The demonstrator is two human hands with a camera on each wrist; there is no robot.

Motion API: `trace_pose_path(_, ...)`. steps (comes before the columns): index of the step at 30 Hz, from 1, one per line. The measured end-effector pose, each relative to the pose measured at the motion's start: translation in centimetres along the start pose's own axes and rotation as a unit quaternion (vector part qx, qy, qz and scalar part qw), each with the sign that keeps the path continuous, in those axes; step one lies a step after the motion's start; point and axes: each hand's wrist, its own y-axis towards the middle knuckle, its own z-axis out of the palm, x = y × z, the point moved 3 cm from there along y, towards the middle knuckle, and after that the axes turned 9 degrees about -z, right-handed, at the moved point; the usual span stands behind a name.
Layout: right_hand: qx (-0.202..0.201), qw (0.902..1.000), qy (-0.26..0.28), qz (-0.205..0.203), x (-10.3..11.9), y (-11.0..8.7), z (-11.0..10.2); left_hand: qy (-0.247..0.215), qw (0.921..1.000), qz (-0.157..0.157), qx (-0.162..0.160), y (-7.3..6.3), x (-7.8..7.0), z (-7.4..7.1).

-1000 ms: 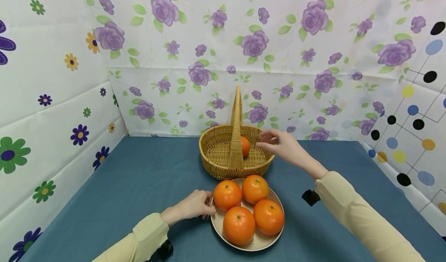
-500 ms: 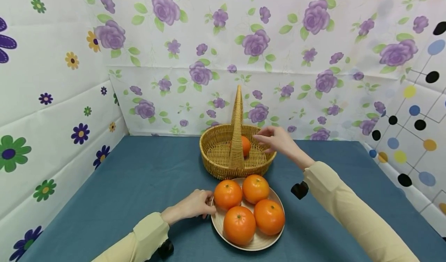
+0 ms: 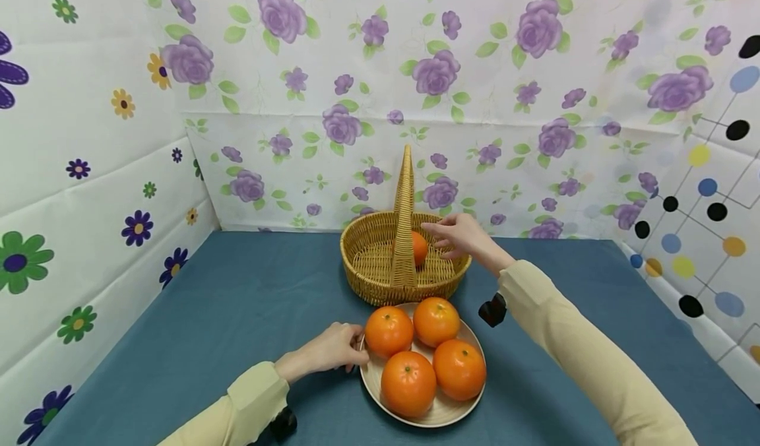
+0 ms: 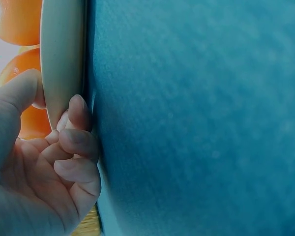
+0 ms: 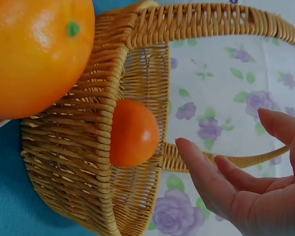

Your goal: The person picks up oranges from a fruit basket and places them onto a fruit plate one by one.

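Observation:
A wooden plate (image 3: 430, 421) holds several oranges (image 3: 408, 384). My left hand (image 3: 332, 350) pinches its left rim; in the left wrist view the thumb lies over the plate's edge (image 4: 64, 49), with the other fingers curled below. Behind the plate stands a wicker basket (image 3: 371, 286) with a tall arched handle (image 3: 404, 235). One orange (image 5: 133, 132) lies inside, partly hidden by the handle in the head view. My right hand (image 3: 466, 236) hangs over the basket's right side, fingers apart and holding nothing, just right of that orange.
A blue cloth (image 3: 255, 287) covers the table. Flower-printed sheets (image 3: 332, 57) rise behind and to the left, a dotted sheet (image 3: 718, 235) to the right. The basket handle stands between its left and right halves.
My right hand has moved left over the basket, closer to the orange inside. The left hand stays at the plate's rim, and the oranges have not moved.

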Motion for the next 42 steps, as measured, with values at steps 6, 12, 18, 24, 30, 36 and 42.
trace_pose_path(6, -0.001, 0.9997, 0.005, 0.023, -0.4, 1.3, 0.2, 0.002, 1.0000, 0.000, -0.006, -0.1, 0.0, -0.1)
trace_pose_path(12, -0.002, 0.9992, 0.012, 0.039, -0.8, 2.2, 0.4, 0.000, 1.0000, 0.003, -0.007, 0.0, 0.1, -0.2)
trace_pose_path(18, -0.008, 0.9977, 0.025, 0.063, -0.9, 3.1, 0.8, -0.003, 1.0000, 0.003, -0.005, 0.0, 0.1, -0.3)
trace_pose_path(24, -0.010, 0.9968, 0.015, 0.078, -1.3, 3.9, 1.3, 0.000, 1.0000, 0.002, -0.004, 0.1, 0.1, -0.4)
trace_pose_path(30, 0.004, 0.9950, 0.009, 0.099, -1.9, 4.5, 1.8, -0.001, 1.0000, -0.001, -0.001, 0.1, 0.0, -0.3)
trace_pose_path(36, 0.005, 0.9893, 0.055, 0.135, -2.9, 5.3, 2.2, -0.004, 1.0000, -0.003, 0.002, 0.2, 0.1, -0.1)
trace_pose_path(42, -0.002, 0.9812, 0.096, 0.167, -3.7, 6.1, 2.5, 0.000, 0.9999, -0.010, 0.002, 0.1, 0.2, 0.0)
